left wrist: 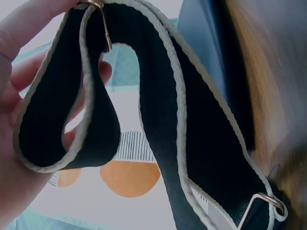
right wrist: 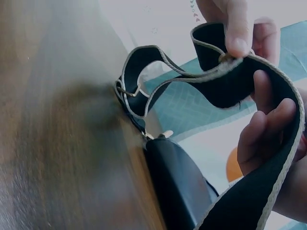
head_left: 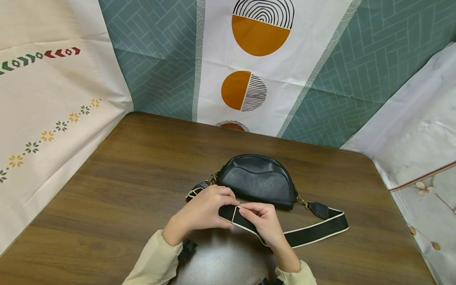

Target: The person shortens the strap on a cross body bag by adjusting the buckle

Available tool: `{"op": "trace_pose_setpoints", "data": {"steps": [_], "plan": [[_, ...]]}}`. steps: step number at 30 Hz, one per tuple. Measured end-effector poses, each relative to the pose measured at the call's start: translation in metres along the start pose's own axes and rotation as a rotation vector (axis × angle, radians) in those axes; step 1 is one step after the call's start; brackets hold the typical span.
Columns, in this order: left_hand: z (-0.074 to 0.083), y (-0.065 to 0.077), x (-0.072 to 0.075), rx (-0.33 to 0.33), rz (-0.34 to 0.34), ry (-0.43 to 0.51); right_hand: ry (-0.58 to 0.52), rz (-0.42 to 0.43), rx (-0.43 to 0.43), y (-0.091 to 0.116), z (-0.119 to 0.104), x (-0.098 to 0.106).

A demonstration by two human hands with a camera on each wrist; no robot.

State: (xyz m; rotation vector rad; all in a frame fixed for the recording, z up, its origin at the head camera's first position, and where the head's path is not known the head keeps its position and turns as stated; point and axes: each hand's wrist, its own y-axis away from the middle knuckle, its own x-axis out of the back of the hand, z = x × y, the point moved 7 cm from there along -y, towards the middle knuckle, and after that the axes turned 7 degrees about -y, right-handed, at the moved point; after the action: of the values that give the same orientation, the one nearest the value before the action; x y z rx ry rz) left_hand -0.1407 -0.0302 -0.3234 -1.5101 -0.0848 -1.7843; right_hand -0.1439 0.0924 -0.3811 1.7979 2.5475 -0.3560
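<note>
A black half-moon shoulder bag (head_left: 258,184) rests on the table, its wide black strap (head_left: 313,234) edged in cream cord. In front of the bag, my left hand (head_left: 204,208) holds the strap between thumb and fingers beside a thin gold slider buckle (head_left: 234,214). On the other side of that buckle, my right hand (head_left: 263,221) pinches the strap's edge with thumb and forefinger. The left wrist view shows a hanging strap loop (left wrist: 100,129) close to the left palm. Farther along the strap is a second gold metal loop (left wrist: 261,203).
The brown wooden table (head_left: 142,158) extends around the bag. Gold clasps (head_left: 303,201) join the strap to the bag's ends. Behind the table hangs a patterned cloth (head_left: 160,59), with a cream cloth (head_left: 53,99) on the left and a marbled one (head_left: 420,138) on the right.
</note>
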Motion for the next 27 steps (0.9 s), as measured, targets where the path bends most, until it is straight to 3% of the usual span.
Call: {"op": "trace_pose_setpoints", "data": {"steps": [11,20,27], "plan": [[-0.003,0.003,0.0,0.023,-0.006,0.094,0.006,-0.031,-0.009,0.001,0.001,-0.001],[-0.007,0.006,0.002,0.032,-0.013,0.11,0.035,-0.087,-0.016,0.008,0.001,0.012],[-0.008,0.007,0.004,0.023,-0.009,0.114,0.036,-0.083,0.001,0.01,0.0,0.019]]}}
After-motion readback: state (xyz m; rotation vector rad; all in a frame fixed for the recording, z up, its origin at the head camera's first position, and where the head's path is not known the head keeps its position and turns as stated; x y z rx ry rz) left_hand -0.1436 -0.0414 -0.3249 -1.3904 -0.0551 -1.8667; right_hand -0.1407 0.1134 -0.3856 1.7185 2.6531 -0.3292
